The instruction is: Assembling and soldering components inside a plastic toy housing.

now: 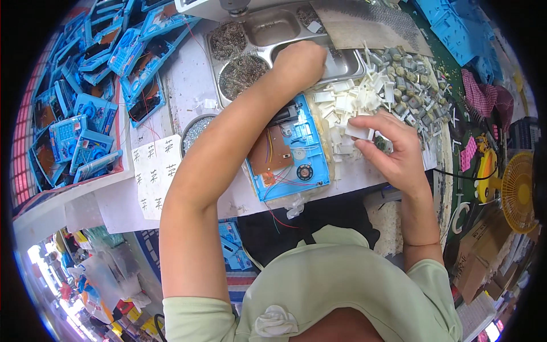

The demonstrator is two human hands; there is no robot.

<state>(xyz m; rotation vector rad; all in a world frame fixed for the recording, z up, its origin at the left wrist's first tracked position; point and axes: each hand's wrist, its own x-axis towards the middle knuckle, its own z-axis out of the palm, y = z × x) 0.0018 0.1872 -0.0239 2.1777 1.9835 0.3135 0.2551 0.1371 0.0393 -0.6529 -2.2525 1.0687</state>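
Observation:
My left arm crosses the bench to the metal tray (356, 69). There my left hand (300, 64) is curled closed over a right-hand compartment, its fingertips hidden beneath it. Between the thumb and fingers of my right hand (393, 145) is a small white plastic part (359, 131). It is held over the edge of a heap of similar white plastic parts (364, 94). In front of me lies an opened blue plastic case (314, 128), partly covered by my left forearm. It holds a brown circuit board (272, 154), a small round speaker (305, 172) and thin wires.
Many blue cases (85, 137) are piled at the left. Small metal springs (245, 74) fill tray compartments. A round bowl (196, 134) of tiny metal pieces sits partly behind my forearm. Small cylindrical motors (410, 85) lie at the right, near a yellow fan (517, 191).

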